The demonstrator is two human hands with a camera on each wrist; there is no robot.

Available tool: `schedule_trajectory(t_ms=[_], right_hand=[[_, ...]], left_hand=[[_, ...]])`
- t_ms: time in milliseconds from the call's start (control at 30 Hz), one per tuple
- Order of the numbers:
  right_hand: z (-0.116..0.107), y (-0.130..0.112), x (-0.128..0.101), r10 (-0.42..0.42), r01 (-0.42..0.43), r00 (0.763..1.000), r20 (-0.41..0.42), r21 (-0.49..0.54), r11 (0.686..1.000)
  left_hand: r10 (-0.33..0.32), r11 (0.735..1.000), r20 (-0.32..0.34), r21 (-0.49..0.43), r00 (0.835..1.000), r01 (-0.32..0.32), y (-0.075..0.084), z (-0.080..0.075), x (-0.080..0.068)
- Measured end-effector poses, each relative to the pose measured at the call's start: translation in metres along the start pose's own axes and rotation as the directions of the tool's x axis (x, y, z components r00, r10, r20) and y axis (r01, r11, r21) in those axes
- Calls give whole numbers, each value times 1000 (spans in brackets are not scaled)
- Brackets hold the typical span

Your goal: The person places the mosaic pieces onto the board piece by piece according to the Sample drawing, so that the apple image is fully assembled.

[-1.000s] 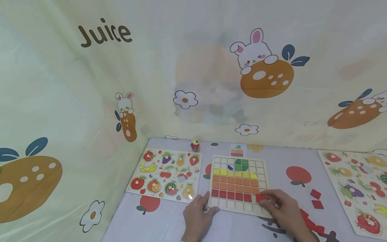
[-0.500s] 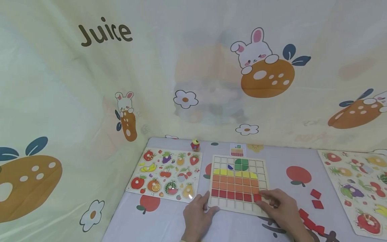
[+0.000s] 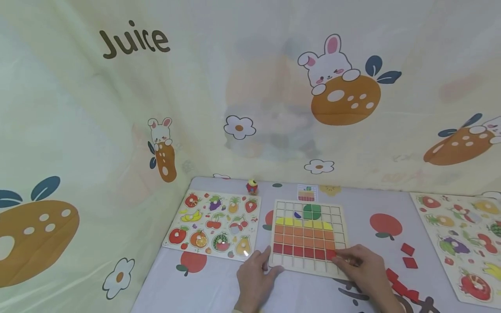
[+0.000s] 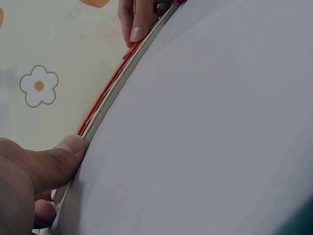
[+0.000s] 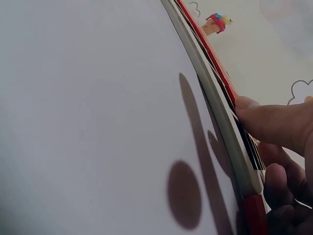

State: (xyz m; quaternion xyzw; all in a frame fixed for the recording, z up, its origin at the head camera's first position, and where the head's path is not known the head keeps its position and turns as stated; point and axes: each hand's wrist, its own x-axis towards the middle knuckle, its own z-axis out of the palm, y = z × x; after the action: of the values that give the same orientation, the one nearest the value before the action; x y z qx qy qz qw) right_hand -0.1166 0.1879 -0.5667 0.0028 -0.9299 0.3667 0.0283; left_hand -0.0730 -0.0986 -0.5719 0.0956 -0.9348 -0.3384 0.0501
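1. A grid board [image 3: 307, 235] lies flat on the bench [image 3: 219, 287], between a fruit puzzle [image 3: 213, 224] on its left and another puzzle [image 3: 462, 243] well to its right.
2. The board carries rows of yellow, orange and red tiles, with a green shape above them.
3. The left hand [image 3: 254, 278] rests at the board's near left corner; its thumb presses the board's edge and its fingers lie relaxed.
4. The right hand [image 3: 364, 271] rests on the board's near right part; its fingers pinch a red tile [image 3: 331, 254] at the right end of the red row.
5. Loose red tiles [image 3: 407, 256] lie on the bench right of the board.
6. A small red toy [image 3: 252, 187] stands behind the fruit puzzle.
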Motion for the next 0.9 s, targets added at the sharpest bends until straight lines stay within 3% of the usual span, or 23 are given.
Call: schedule_trajectory(t_ms=[300,633,800,900], right_hand=[[-2,-5,-2,26,-25,998,63,-19,1000],[-1,-3,-7,95,-96,995,33,13,995],[-17,8,-10,152,-152,988,-19,-13,988],[-38,21,-8,196,-191,980,37,-111,975]], left_hand=[[6,1000,-3,8,1000,-6,-1,0,0],[10,1000,-6,-12,1000,-10,-3,1,0],[19,1000,-10,-11,1000,-19,-5,3,1],[20,1000,-17,-6,1000,-20,-5,2,1]])
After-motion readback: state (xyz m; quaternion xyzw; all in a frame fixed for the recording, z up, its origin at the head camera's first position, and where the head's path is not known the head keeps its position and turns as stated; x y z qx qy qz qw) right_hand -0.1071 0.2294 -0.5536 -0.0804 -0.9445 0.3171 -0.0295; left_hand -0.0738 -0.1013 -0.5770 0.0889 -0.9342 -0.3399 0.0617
